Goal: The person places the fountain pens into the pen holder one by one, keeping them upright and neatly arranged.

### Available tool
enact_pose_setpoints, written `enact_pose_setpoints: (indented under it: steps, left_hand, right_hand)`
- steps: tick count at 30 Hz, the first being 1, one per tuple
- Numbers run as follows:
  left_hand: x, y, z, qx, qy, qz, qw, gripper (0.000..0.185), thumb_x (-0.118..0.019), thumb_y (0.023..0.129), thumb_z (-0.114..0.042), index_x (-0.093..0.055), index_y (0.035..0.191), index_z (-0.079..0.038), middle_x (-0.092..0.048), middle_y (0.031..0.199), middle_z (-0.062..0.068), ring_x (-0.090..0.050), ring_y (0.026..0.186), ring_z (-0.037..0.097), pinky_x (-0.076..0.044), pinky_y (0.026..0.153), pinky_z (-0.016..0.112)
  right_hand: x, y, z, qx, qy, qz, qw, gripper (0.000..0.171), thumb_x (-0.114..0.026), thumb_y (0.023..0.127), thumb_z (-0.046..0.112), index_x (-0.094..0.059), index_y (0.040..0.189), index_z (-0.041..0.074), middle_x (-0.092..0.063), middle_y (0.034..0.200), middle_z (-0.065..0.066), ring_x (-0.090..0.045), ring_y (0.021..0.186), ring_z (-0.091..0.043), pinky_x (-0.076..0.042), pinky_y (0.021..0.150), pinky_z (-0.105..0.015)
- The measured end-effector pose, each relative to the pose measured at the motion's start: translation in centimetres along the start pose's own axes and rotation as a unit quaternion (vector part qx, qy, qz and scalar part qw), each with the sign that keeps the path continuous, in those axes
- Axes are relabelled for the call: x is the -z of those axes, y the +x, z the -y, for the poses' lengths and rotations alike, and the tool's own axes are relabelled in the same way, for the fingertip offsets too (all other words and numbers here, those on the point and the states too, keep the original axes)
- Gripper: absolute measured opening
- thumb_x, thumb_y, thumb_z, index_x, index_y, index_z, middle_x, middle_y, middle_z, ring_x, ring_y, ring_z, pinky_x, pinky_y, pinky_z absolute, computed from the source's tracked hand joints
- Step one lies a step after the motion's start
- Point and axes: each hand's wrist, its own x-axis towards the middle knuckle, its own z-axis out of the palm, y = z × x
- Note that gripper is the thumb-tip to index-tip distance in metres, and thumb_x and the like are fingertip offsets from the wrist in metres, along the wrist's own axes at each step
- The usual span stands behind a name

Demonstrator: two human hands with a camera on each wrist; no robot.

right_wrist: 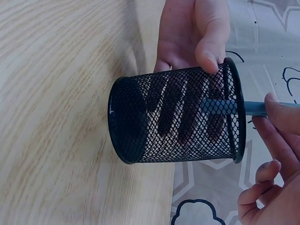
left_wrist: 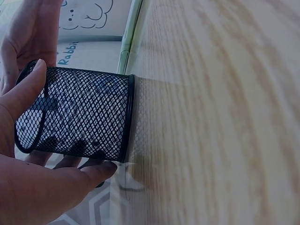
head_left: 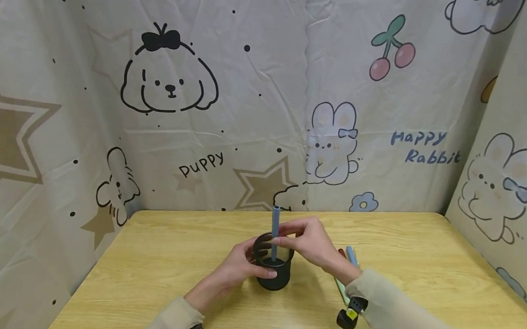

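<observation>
A black mesh pen holder (head_left: pixel 273 279) stands upright on the wooden table, near the middle. My left hand (head_left: pixel 238 264) grips it from the left, thumb across the near side and the other fingers around the far side, as the right wrist view shows through the mesh. Above the holder, my right hand (head_left: pixel 314 241) pinches a blue pen (head_left: pixel 276 222) between thumb and fingers. The pen is upright, its lower end inside the rim and above the holder's base (right_wrist: pixel 129 122); its upper end sticks out over the right hand's fingers.
Beside my right forearm lie a red pen (head_left: pixel 341 253), another blue pen (head_left: pixel 351 254) and a light green pen (head_left: pixel 341 290), partly hidden by the sleeve. A printed cloth (head_left: pixel 256 111) hangs behind the wooden table (head_left: pixel 178 239) and along both sides.
</observation>
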Motion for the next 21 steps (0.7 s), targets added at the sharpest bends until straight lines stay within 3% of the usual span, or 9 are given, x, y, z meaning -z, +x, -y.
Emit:
enact_pose_setpoints:
  steps: [8, 21]
  left_hand:
    - [0.0, -0.1, 0.0, -0.001, -0.003, 0.005, 1.0000, 0.073, -0.091, 0.083, -0.006, -0.061, 0.149, -0.017, -0.058, 0.149, 0.006, -0.052, 0.138, 0.032, -0.038, 0.116, 0.055]
    - [-0.1, -0.1, -0.1, -0.004, -0.002, 0.000, 1.0000, 0.072, -0.091, 0.081, -0.004, -0.063, 0.146, -0.016, -0.062, 0.145, 0.005, -0.053, 0.137, 0.033, -0.036, 0.117, 0.057]
  right_hand:
    - [-0.5, 0.0, -0.2, 0.008, -0.007, 0.006, 1.000, 0.019, -0.086, 0.090, 0.016, -0.084, 0.108, 0.008, -0.080, 0.098, 0.002, -0.068, 0.083, -0.021, -0.044, 0.059, -0.023]
    - [-1.1, -0.1, -0.6, -0.003, -0.014, 0.017, 1.000, 0.019, -0.087, 0.090, 0.017, -0.085, 0.107, 0.010, -0.080, 0.096, 0.002, -0.073, 0.095, -0.017, -0.054, 0.069, -0.027]
